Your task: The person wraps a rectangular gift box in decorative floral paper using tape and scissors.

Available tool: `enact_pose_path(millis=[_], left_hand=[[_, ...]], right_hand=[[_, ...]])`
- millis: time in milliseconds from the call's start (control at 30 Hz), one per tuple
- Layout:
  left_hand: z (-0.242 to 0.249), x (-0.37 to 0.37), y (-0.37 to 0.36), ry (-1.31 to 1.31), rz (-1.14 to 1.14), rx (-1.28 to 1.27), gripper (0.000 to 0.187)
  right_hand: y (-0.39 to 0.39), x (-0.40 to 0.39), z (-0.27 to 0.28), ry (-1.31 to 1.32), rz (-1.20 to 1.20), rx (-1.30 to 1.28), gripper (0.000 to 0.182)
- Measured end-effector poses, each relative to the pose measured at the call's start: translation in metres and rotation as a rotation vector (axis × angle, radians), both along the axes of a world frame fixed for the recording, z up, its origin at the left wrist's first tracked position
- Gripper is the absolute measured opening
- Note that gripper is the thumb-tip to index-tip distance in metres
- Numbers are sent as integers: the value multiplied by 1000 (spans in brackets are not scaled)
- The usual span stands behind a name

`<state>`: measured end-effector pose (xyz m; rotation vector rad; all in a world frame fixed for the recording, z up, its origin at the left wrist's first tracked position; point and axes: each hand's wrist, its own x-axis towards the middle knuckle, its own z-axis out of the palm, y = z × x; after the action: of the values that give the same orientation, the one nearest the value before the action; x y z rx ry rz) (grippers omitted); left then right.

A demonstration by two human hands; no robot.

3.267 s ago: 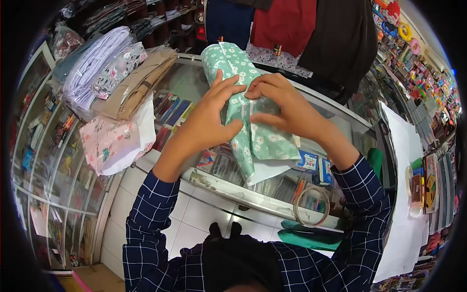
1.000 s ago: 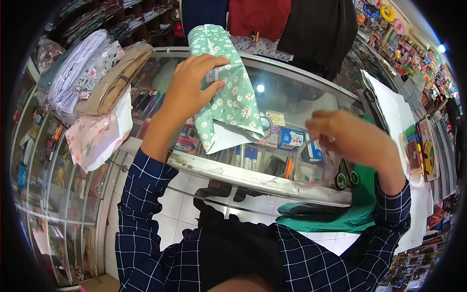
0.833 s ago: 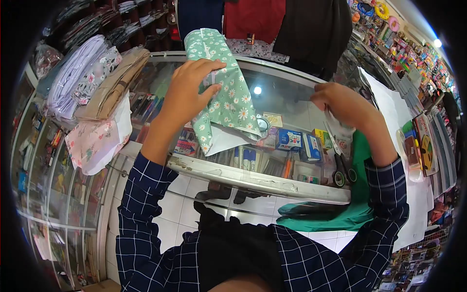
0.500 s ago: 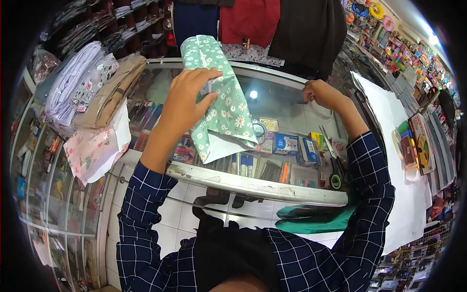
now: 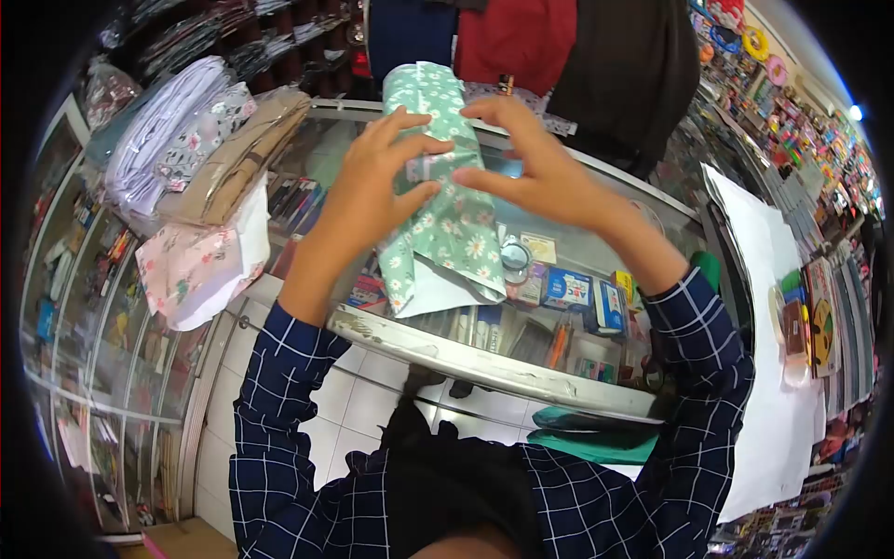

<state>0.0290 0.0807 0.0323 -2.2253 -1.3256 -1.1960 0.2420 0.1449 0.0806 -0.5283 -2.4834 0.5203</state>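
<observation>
A green daisy-print wrapped bundle (image 5: 438, 224) lies lengthwise on the glass counter, its near end folded with white underside showing. Over its left side is my left hand (image 5: 382, 172), fingers spread and curved. My right hand (image 5: 531, 168) reaches over its right side, thumb and fingers apart, holding nothing. Whether the fingertips touch the paper is hard to tell. A roll of clear tape (image 5: 515, 258) sits beside the bundle's near right edge.
Packaged folded clothes (image 5: 223, 158) and pink floral paper (image 5: 191, 270) lie on the left. White paper sheets (image 5: 759, 233) are stacked on the right. Dark garments (image 5: 619, 84) hang behind the counter's metal edge (image 5: 494, 365).
My right hand has moved left from the counter's right side to the bundle, and its fingers have opened. My left hand stays over the bundle with its fingers more spread. The view has shifted slightly.
</observation>
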Motion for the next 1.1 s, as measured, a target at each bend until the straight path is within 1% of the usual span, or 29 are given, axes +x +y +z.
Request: enact_pose_path(millis=[67,167,200,300,333,433,467,567,667,700,733,767,800,833,900,933,1033,1067,1100], left_hand=[[1,-1,-1,-39,-21,-59,40],[11,-5,-1,-25,-33,-152,45],[15,-5,-1,-20,-31,-182,47],[22,-6,0,19,-5,-224,54],[23,-6,0,23,2,-235,54],[23,-7,3,64,6,-240,56],[23,-8,4,83,5,-235,57],[27,-7,4,148,35,-253,60],[40,-6,10,276,7,-204,58],[45,-6,13,303,-41,-235,57],[52,-8,19,330,-88,-265,56],[58,-9,25,359,-134,-294,56],[50,-11,39,278,-315,-162,49],[46,-11,47,265,-368,-230,48],[40,-11,57,237,-473,-368,45],[37,-12,59,229,-466,-322,43],[36,-14,61,250,-478,-315,40],[39,-13,62,285,-464,-351,39],[47,-10,64,321,-450,-385,38]], right_hand=[[4,-20,-11,11,10,-72,54],[23,-30,-45,162,102,56,57],[25,-30,-47,120,117,95,63],[18,-32,-56,218,88,54,70],[13,-31,-51,149,70,43,84],[7,-26,-53,177,57,-92,95],[1,-24,-52,213,83,-208,101],[-2,-20,-53,190,-9,-539,96],[-4,-22,-57,135,-131,-319,82],[-5,-24,-59,115,-171,-247,78],[-8,-25,-56,136,-191,-289,71],[-7,-25,-58,133,-192,-246,70],[-5,-24,-62,130,-193,-205,70],[-3,-23,-66,128,-195,-164,70],[6,-18,-69,122,-112,-226,71],[8,-15,-69,119,-71,-257,71],[-3,-9,-60,0,-118,-319,73],[-10,-10,-54,-69,-211,-276,65],[-11,-12,-57,-80,-245,-218,62]])
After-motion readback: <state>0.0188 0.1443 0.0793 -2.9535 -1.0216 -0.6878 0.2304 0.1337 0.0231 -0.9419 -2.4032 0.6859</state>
